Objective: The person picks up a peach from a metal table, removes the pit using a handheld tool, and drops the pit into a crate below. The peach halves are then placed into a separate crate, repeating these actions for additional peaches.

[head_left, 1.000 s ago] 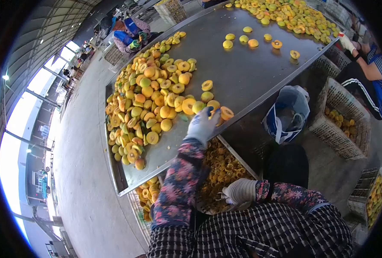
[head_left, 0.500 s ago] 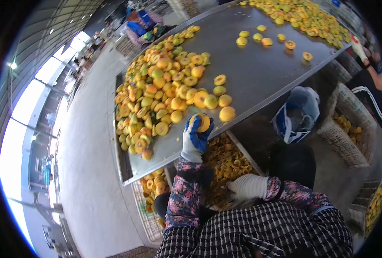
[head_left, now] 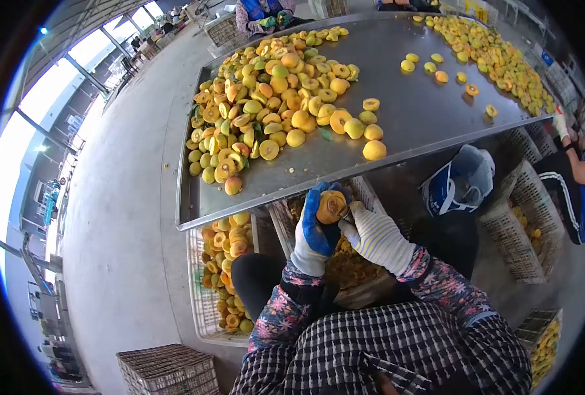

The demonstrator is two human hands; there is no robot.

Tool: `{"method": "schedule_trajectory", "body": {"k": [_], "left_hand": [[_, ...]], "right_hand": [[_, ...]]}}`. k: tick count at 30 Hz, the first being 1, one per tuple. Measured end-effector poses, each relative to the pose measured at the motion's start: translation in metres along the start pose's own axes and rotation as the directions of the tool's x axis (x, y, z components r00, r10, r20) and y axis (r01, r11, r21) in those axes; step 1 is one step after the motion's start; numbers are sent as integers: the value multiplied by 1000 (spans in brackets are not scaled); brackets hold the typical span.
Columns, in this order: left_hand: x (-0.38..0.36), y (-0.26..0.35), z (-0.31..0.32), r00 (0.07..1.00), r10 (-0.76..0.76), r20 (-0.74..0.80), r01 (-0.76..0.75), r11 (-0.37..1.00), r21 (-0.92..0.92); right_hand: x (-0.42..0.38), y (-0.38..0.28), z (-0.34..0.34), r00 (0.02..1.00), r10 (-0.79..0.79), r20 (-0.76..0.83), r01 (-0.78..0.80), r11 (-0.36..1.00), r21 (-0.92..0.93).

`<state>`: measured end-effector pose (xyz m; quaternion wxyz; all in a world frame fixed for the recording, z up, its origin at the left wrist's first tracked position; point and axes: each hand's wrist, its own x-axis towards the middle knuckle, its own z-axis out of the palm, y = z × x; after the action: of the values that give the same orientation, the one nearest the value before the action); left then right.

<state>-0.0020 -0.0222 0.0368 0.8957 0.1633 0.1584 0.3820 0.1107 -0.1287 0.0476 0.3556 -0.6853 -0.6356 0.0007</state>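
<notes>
My left hand (head_left: 313,232), in a white glove with a blue palm, grips a yellow peach half (head_left: 332,206), its cut face with the brown pit area turned up. Fingertips of my right hand (head_left: 379,241), in a striped white glove, are pinched together right at the fruit's right edge. I cannot tell what they hold. Both hands are above a crate (head_left: 370,195) of brownish scraps, in front of the metal table (head_left: 398,79). A heap of peach halves (head_left: 259,108) lies on the table's left side.
At my left knee stands a white crate (head_left: 197,299) of peach halves. To the right are a blue-and-white bucket (head_left: 460,181) and another crate (head_left: 529,240). More peaches (head_left: 496,56) cover the table's far right. People sit at the far side (head_left: 266,13) and right (head_left: 579,171).
My left hand has drawn the peach half back from the table edge toward me. My right hand has risen from the scrap crate to meet it. The view has shifted.
</notes>
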Motion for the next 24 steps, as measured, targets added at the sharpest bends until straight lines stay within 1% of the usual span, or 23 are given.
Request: {"method": "schedule_trajectory", "body": {"k": [2,3,4,7,10,13,15,17,19,22,24], "left_hand": [[-3,-1,-1,999,32,16,-32,998,45],[-4,-1,-1,999,48,22,-49,996,69],[-6,-5,-1,990,131,44,-137,970,199],[-9,-3,6,996,91,-5,-91,996,-7],[-10,-3,-3,989,147,5,-144,957,251],[-12,-3,-5,983,180,17,-175,926,333],[-8,-14,-15,925,369,85,-356,772,526],[-5,-21,-25,880,461,117,-430,666,610],[-5,-20,-24,882,465,78,-411,677,610],[-6,-17,-18,906,424,6,-350,739,576],[-4,-17,-22,900,433,53,-364,680,636]], "right_hand": [[-1,-5,4,997,45,56,-45,999,-18],[-2,-7,7,997,44,59,-43,999,-28],[-2,-9,10,997,43,63,-40,998,-39],[-1,-21,8,956,176,233,-187,982,26],[-6,-15,16,940,162,301,-164,986,-19],[-6,-11,17,938,127,322,-125,992,-27],[-12,-10,23,956,112,272,-136,988,72],[-14,-10,26,963,104,247,-142,980,141],[-12,-12,23,964,99,247,-146,973,179],[-5,-13,16,913,177,368,-232,967,110],[-4,-12,18,904,194,382,-253,961,109]]}}
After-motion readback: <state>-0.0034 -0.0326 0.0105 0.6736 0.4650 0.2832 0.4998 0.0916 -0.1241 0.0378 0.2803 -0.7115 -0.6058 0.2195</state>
